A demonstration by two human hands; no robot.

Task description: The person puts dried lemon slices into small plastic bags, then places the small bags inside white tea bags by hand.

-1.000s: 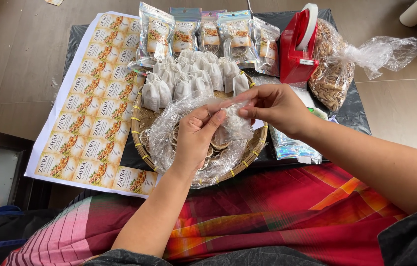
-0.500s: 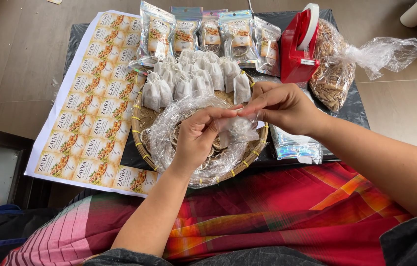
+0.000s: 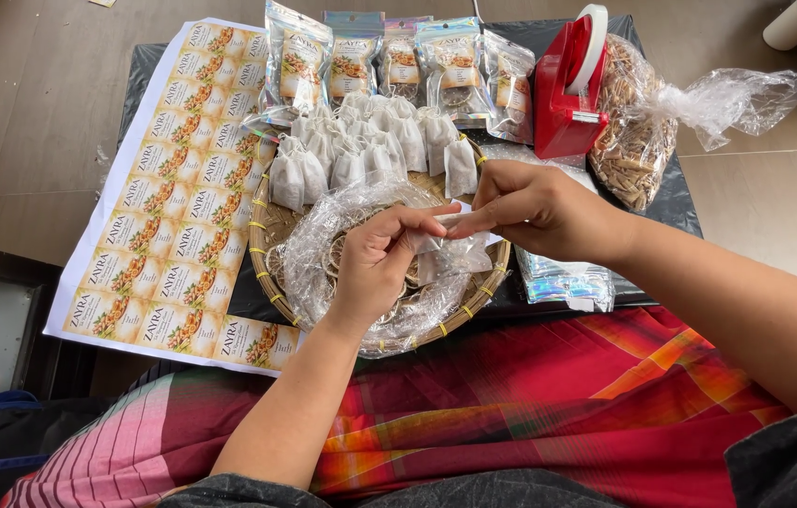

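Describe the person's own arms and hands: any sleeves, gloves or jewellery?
Both forearms are bare from elbow to wrist. The left hand and right hand wear no gloves, and no rings, watch or bracelets show. A dark grey sleeve edge shows at the right upper arm; a similar dark edge sits near the left elbow.

The woven tray (image 3: 271,226) was tan with yellow bindings. The small pouches (image 3: 370,150) on it were white. The tape dispenser (image 3: 569,89) was red with a white wheel. The label sheet (image 3: 168,207) was white, printed in an orange, green and cream repeat. The cloth (image 3: 530,414) showed red, orange and pink plaid stripes. The table cover (image 3: 676,202) was black.
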